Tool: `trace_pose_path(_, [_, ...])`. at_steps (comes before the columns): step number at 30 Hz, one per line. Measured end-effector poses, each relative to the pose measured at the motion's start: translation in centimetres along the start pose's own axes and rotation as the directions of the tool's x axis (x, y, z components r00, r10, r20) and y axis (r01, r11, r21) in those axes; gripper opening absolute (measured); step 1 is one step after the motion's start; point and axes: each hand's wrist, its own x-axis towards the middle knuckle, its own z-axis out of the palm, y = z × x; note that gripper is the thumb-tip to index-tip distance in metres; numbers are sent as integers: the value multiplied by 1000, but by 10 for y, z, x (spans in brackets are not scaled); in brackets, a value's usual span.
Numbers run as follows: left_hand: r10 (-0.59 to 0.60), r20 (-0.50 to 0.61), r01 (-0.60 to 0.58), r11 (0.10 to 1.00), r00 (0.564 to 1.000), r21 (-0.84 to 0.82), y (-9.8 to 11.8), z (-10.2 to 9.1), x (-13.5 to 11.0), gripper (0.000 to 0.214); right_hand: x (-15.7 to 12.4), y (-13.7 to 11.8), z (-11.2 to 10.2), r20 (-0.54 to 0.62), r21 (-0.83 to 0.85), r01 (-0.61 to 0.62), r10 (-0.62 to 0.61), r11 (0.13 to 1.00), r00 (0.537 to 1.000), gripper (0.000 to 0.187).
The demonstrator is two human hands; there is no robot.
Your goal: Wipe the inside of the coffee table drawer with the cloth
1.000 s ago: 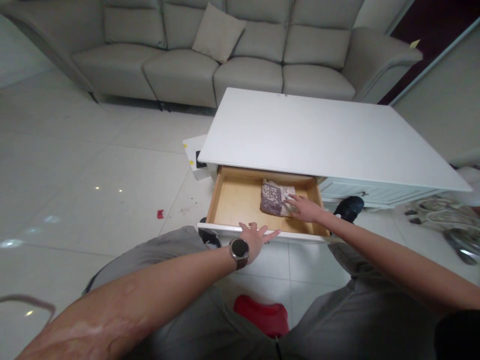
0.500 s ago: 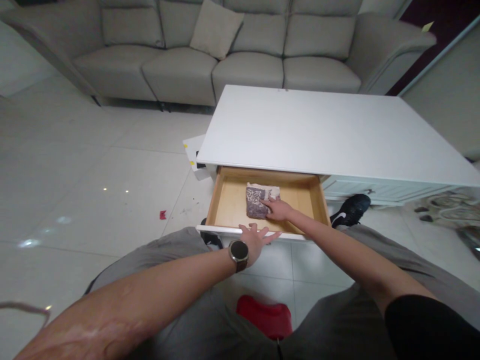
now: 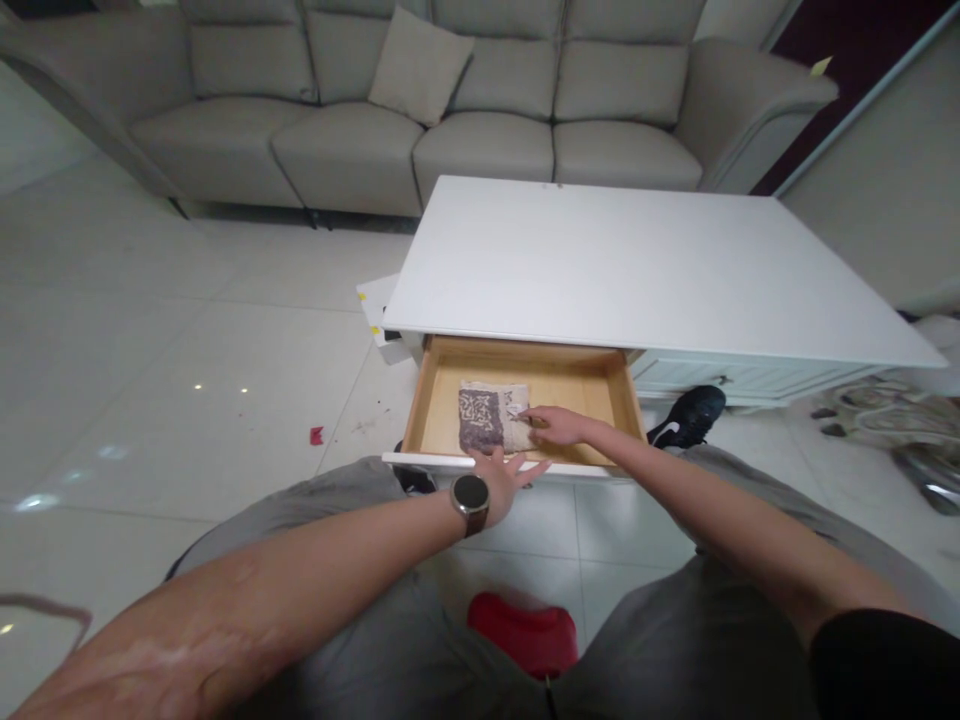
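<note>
a folded patterned cloth [image 3: 487, 415] is laid in the left part of the pulled-out drawer [image 3: 585, 378] of the white coffee table [image 3: 637, 265]; the cloth's right side is touched by the right hand [image 3: 557, 425], whether pinched cannot be told. on the drawer's front edge the left hand [image 3: 500, 482] is rested, fingers splayed, unclenched.

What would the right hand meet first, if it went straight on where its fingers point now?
The right hand would first meet the folded purple-and-beige patterned cloth, whose near edge it probably touches.
</note>
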Motion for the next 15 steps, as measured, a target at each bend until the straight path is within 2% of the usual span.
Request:
trace_pose_path(4, [26,82,-24,999,996,-25,-2,-8,2,119,-45,16,-18,12,-29,-50,50,998,999,56])
trace_pose_path(8, [-8,135,10,1000,991,-10,1,-13,3,117,-85,22,-33,-3,-30,-111,111,993,994,52])
trace_pose_path(11, [1,179,5,1000,984,-31,-1,-21,4,117,-107,22,-37,84,-74,-133,139,988,987,51])
trace_pose_path(13, [89,198,-64,989,976,-130,-9,-29,8,109,-116,20,-37,180,-58,-129,138,990,974,54])
trace_pose_path(15, [225,162,-178,948,961,-262,-24,-38,18,85,-119,17,-36,247,-10,-141,139,990,959,59])
